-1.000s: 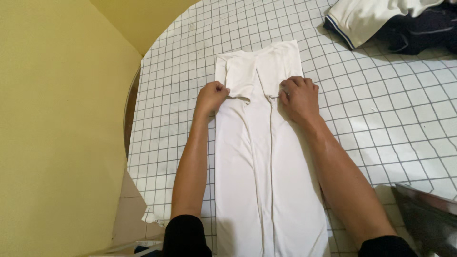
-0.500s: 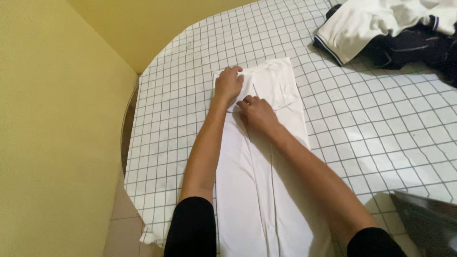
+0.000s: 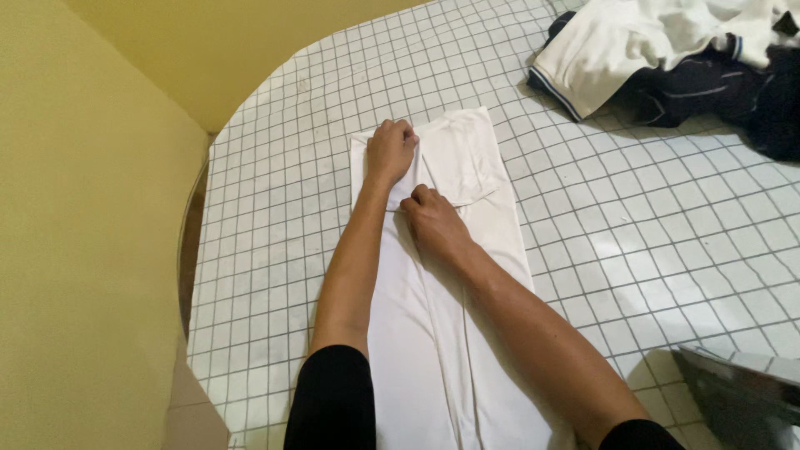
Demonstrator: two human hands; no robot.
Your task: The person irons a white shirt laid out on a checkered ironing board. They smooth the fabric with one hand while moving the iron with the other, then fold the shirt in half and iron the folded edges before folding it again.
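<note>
The white garment (image 3: pixel 467 275) lies flat on the checked tablecloth (image 3: pixel 633 208), folded into a long narrow strip that runs from the near table edge toward 12 o'clock. Its far end sits near the middle of the table, and a folded sleeve flap lies across that end.

Your left hand (image 3: pixel 390 150) rests on the far left corner of the strip, at about 11 o'clock from the garment's centre. The fingers are curled into a loose fist and bunch the cloth under the knuckles; whether they pinch the fabric or only press on it cannot be told.

Your right hand (image 3: pixel 433 227) lies just nearer to you, at 5 o'clock from the left hand and close beside it. Its fingers are bent, with the fingertips at the lower edge of the sleeve flap; a firm grip cannot be confirmed. Both forearms lie over the garment, and each upper arm shows a black sleeve.

At 2 o'clock, well apart from the garment, a pile of clothes (image 3: pixel 667 58) lies on the tablecloth: white pieces with dark trim on top of dark navy pieces. At 9 o'clock a yellow wall (image 3: pixel 83 250) stands beside the rounded table edge. At 4 o'clock a dark object with a metal edge (image 3: pixel 742 392) enters the view.
</note>
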